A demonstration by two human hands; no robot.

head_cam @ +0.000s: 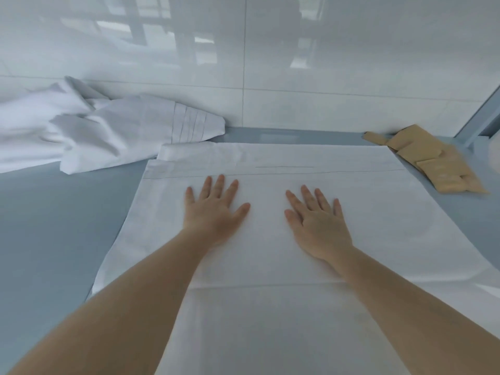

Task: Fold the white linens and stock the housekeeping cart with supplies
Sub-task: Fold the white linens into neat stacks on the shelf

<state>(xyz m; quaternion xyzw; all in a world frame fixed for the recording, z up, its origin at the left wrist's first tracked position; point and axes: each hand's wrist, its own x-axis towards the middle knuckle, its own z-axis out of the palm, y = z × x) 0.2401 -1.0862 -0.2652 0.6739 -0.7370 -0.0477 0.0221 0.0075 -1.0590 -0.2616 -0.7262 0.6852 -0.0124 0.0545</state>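
A white linen [378,212] lies spread flat on the pale blue table [54,226], its near part hanging toward me. My left hand [213,209] presses flat on it, fingers straight and spread. My right hand [316,220] lies flat on the same cloth a little to the right, fingers also straight. Neither hand grips the fabric. A crumpled heap of white linens [108,131] with a pleated edge sits at the back left, touching the spread cloth's far left corner.
Several tan paper packets [433,161] lie in a loose pile at the back right of the table. A glossy white tiled wall [270,77] rises directly behind the table. A grey frame edge [481,115] stands at the far right.
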